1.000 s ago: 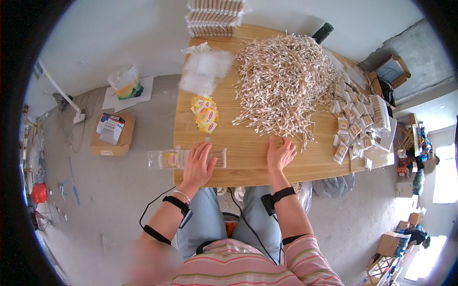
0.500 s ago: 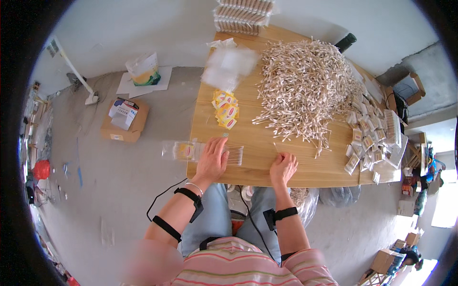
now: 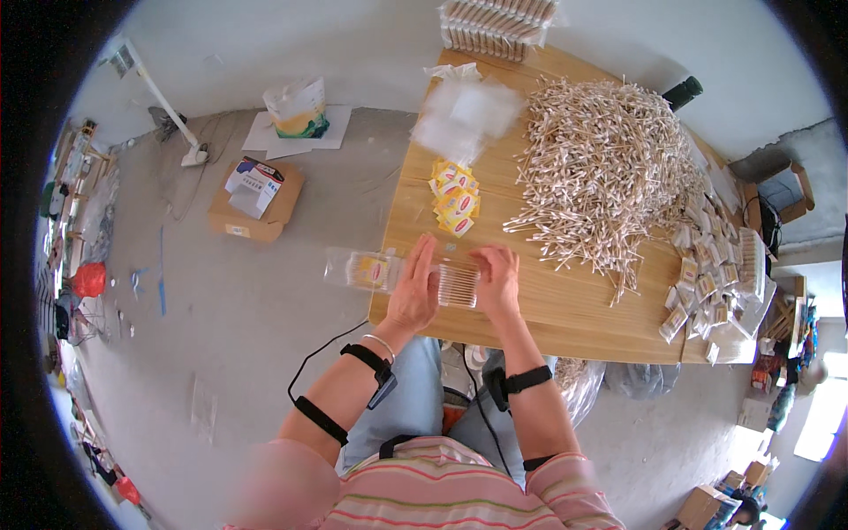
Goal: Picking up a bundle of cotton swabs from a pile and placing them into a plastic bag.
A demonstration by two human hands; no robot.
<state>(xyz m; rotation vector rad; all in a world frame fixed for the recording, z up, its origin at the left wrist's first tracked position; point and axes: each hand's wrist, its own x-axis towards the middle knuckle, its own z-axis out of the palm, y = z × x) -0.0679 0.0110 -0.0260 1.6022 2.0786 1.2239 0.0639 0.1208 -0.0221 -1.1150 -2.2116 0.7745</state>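
A row of cotton swabs (image 3: 458, 285) lies side by side near the table's front edge, between my two hands. My left hand (image 3: 413, 290) stands on edge at the row's left end, its fingers stretched out and together. At the right end, my right hand (image 3: 500, 281) has its fingers bent and closed against the swabs; the fingertips are partly hidden. Left of my left hand, a clear plastic bag (image 3: 340, 268) with swabs and a yellow card (image 3: 369, 269) in it reaches over the table's left edge. A large loose heap of cotton swabs (image 3: 609, 168) covers the table's far right.
Yellow cards (image 3: 456, 199) lie beyond my hands, with clear bags (image 3: 468, 115) behind them. Packed swabs (image 3: 496, 31) are stacked at the back. Small filled packs (image 3: 693, 274) pile up at the right. A cardboard box (image 3: 256, 208) sits on the floor at left.
My right hand has moved left to the right end of the swab row. My left hand has turned from lying over the swabs onto its edge. The view has shifted.
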